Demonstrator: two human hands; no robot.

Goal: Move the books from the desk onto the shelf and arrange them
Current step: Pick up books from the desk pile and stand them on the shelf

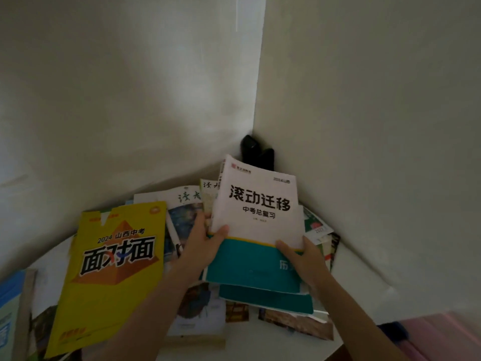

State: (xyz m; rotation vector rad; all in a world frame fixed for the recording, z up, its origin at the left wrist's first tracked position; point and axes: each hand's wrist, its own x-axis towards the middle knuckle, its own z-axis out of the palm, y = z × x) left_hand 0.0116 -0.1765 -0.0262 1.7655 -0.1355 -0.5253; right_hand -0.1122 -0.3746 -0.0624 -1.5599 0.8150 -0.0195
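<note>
Both hands on the white-and-teal book, lifted and tilted with its top edge toward the wall corner. My left hand grips the book's left edge, thumb curled over the cover at the line where white meets teal, fingers hidden behind. My right hand grips the lower right edge, thumb on the cover, fingers underneath. The book sits between the two hands, its white upper half rising beyond my fingertips. Just below my grip, a second teal book lies flat on the pile. Left of my left forearm, a yellow book lies face up, well inside reach. Beyond my left hand, magazines with green lettering lie partly under the held book. Past my right hand, more covers fan out against the wall. A dark object stands in the corner beyond the book's top edge; cannot tell what it is
</note>
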